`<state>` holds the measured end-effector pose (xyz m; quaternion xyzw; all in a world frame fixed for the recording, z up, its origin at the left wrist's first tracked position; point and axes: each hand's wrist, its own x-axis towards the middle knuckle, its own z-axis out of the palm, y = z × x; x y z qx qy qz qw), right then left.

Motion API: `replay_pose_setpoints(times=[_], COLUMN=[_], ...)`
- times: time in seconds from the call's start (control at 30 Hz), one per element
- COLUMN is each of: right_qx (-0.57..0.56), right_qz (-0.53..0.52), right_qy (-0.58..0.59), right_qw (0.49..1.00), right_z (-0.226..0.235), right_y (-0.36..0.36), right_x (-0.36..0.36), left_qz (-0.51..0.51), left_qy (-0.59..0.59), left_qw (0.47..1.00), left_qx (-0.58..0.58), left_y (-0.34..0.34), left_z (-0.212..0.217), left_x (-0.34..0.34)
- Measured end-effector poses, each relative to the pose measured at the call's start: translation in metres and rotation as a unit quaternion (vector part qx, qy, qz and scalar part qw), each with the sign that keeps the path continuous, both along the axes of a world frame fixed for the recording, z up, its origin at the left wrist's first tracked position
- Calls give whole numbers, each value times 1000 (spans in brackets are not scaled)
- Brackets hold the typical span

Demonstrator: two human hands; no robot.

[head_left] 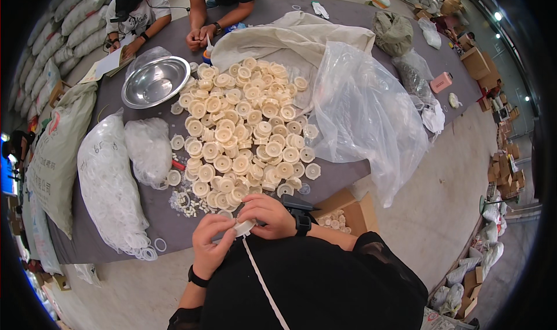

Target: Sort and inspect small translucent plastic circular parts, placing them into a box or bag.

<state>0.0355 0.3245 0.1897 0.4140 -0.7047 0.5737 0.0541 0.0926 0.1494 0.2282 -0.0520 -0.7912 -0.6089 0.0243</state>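
Note:
Close to my body, at the table's near edge, I hold a cream round plastic part point(244, 228) between both hands. My left hand point(210, 241) pinches it from the left, fingers closed. From the right, my right hand point(268, 215) grips the same part with bent fingers. A pale round piece point(225, 214) shows by my left fingertips; whether it is held I cannot tell. Just beyond lies a large heap of similar cream round parts point(246, 127). Small white pieces point(188, 201) are scattered left of the heap's near end.
On the left are a metal bowl point(155, 82), a bag of clear rings point(110, 182) and another clear bag point(149, 150). Clear plastic sheeting point(362, 115) covers the right. An open carton point(362, 214) with parts stands by my right arm. Two people sit across the table point(348, 176).

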Motion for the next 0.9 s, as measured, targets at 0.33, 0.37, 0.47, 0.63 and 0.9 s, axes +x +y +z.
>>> replay_pose_setpoints(times=[0.33,0.37,0.47,0.63,0.9], right_qx=[8,9,13,-141,-241], right_qz=[31,25,2,-153,-495], right_qy=[-56,-53,-215,-454,-505], right_qw=[998,998,977,866,665], right_z=[-7,-11,-35,-112,-175], right_y=[-4,-3,0,17,109], right_x=[-2,0,6,-1,-25], left_qz=[-11,-26,-49,-2,98], left_qy=[16,-29,-123,-251,-310], left_qw=[999,998,985,936,933], left_qx=[37,58,107,247,156], left_y=[-5,-6,-2,12,-35], left_z=[-26,-36,-65,-88,-165], left_x=[-3,-5,-10,-21,-8])
